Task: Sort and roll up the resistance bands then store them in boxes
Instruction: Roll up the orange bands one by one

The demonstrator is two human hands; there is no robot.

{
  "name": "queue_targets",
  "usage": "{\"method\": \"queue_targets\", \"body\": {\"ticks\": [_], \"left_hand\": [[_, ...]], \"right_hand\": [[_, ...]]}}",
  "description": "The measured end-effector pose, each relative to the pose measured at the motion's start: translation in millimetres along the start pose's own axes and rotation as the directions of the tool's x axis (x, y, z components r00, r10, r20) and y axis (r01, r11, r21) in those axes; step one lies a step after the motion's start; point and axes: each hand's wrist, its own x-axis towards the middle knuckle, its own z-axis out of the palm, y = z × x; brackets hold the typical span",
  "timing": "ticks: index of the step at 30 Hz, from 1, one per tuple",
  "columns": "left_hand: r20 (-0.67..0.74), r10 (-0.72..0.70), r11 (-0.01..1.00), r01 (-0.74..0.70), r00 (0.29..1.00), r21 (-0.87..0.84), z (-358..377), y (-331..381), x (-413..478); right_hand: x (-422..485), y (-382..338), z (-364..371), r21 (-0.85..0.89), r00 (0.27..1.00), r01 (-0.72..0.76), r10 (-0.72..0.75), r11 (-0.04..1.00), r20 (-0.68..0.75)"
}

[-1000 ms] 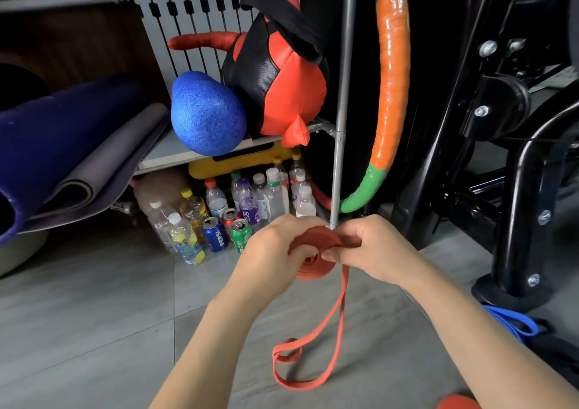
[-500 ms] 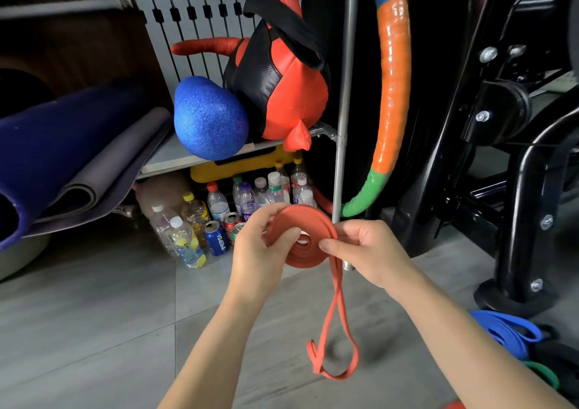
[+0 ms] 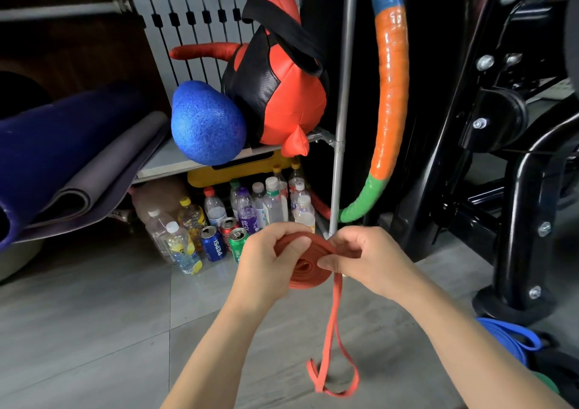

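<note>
While both hands (image 3: pixel 266 261) grip coiled red band (image 3: pixel 308 272), fingers (image 3: pixel 332 264) curled

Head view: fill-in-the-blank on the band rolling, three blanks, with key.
The left hand cups the coiled red band; its loose tail drops from under the ____ hand.
Beside the black frame, the floor band is ____.
The blue can reads ____.
Missing: right; blue; PEPSI.

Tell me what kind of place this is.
Probably a gym's storage corner: rolled mats, a black machine frame, a partly coiled red band and a blue band on the floor.
</note>
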Motion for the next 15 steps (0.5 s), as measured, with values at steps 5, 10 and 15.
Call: {"method": "queue_targets", "body": {"ticks": [5, 10, 15], "left_hand": [[0.059, -0.104, 0.985, 0.111, 0.993, -0.132, -4.3, 0.3, 1.1], [0.272, -0.076, 0.991, 0.042, 0.959, 0.131, -3.3, 2.5, 0.3], [0.164, -0.042, 0.994, 0.024, 0.986, 0.108, 5.9, 2.5, -1.6]], "right_hand": [[-0.2, 0.6, -1.2, -0.069, 0.997, 0.042, -0.046, 0.997, -0.054], [-2.9, 0.6, -3.2, -0.174, 0.999, 0.04, -0.044, 0.984, -0.015], [-3.0, 3.0, -4.2, -0.104, 0.995, 0.079, -0.084, 0.991, -0.045]]}}
